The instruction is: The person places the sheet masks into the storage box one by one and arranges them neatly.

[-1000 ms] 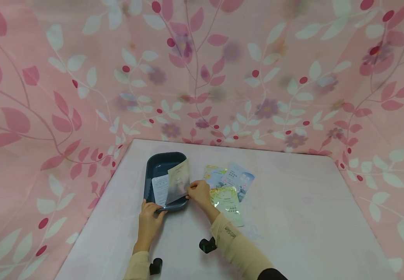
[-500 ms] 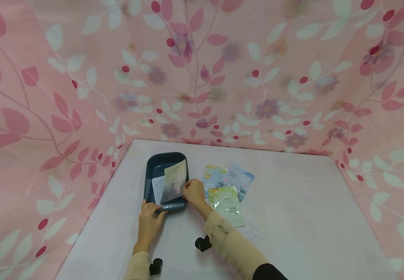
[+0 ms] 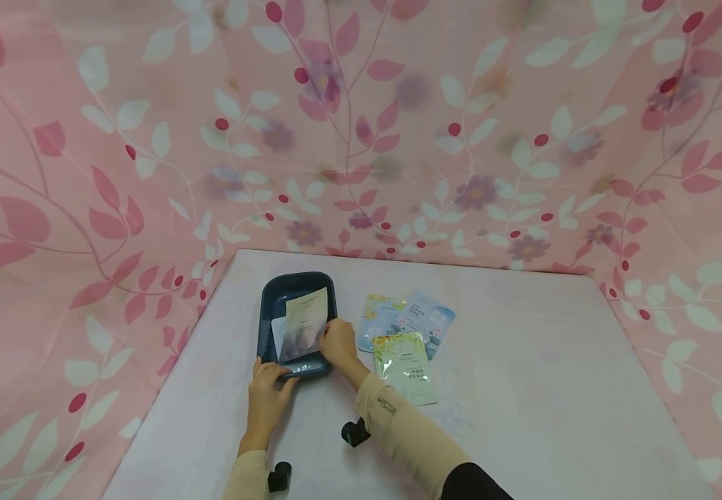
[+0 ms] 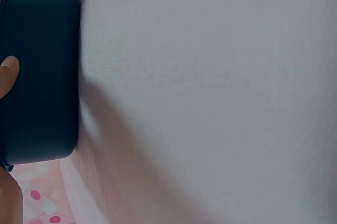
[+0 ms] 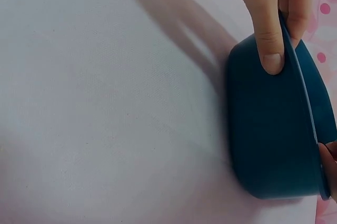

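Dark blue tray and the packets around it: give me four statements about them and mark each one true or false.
1. The left hand grips the dark blue, rounded rectangular tray. True.
2. The right hand holds nothing. False: it pinches the flat, cream-and-grey rectangular packet.
3. In the head view, no packet lies right of the tray. False: a flat, light-green rectangular packet lies there, among others.
4. The cream-and-grey packet partly hides a flat, white piece. True.

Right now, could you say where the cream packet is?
The cream packet is left of centre in the head view, within the outline of the tray, partly covering the white packet, the right hand at its right edge.
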The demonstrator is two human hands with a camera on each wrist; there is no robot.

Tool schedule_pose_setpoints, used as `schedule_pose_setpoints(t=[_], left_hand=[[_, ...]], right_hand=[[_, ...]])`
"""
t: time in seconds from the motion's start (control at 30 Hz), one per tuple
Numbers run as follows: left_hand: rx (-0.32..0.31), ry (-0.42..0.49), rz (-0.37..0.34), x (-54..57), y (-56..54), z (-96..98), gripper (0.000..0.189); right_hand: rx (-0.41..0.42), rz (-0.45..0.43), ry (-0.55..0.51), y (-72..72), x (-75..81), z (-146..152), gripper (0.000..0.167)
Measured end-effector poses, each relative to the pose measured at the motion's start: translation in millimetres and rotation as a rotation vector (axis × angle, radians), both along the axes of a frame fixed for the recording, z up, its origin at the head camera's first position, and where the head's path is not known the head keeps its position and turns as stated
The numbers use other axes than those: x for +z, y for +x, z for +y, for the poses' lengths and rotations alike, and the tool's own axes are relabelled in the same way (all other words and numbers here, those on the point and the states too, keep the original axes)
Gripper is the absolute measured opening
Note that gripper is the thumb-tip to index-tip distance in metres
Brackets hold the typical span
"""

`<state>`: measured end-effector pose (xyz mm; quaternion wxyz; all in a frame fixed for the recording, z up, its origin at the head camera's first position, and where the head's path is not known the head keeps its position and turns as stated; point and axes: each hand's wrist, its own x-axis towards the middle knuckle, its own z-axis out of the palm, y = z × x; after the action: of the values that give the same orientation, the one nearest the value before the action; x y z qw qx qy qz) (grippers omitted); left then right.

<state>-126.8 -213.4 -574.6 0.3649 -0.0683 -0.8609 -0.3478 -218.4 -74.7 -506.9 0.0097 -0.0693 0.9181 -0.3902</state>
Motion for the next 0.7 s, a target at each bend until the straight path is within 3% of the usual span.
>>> schedule_pose_setpoints(t=[0.4, 0.53, 0.7], left_hand=[[-0.005, -0.007, 0.016, 1.6, 0.9, 0.8, 0.028], [-0.009, 0.001, 0.020, 2.1, 1.1, 0.9, 0.028], [-0.012, 0.012, 0.020, 1.5, 0.4, 0.6, 0.028]], right_hand=[[0.008, -0.044, 0.102, 3.2, -5.4, -14.4, 0.019], [0.007, -0.064, 0.120, 5.1, -6.5, -17.3, 0.016], [0.019, -0.026, 0.142, 6.8, -9.7, -18.1, 0.013]])
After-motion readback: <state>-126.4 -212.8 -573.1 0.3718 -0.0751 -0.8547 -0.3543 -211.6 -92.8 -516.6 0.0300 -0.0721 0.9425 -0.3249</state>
